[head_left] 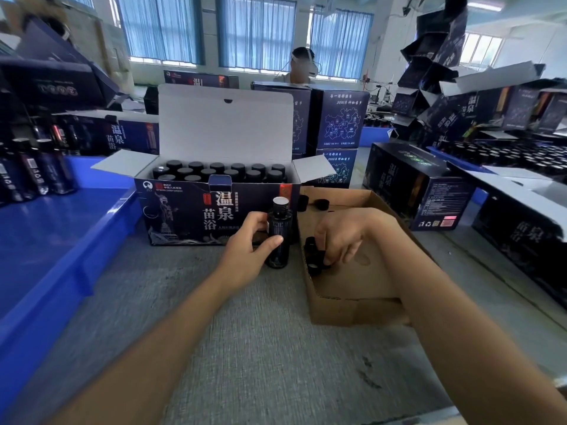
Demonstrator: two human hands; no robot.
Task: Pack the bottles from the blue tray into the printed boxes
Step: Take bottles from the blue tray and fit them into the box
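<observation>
Near the middle of the table [245, 348], just in front of the open printed box [184, 210], the left hand [245, 250] wraps thumb and fingers round an upright bottle [278, 237] whose light top is still uncapped. The right hand [343, 234] reaches into the cardboard box [352, 308] beside it, fingers curled down over loose black caps [313, 250]; whether they already pinch one I cannot tell. With the eyes on the caps, the one-handed grip could let the open bottle tilt and spill, or a hurried cap could go on crooked.
</observation>
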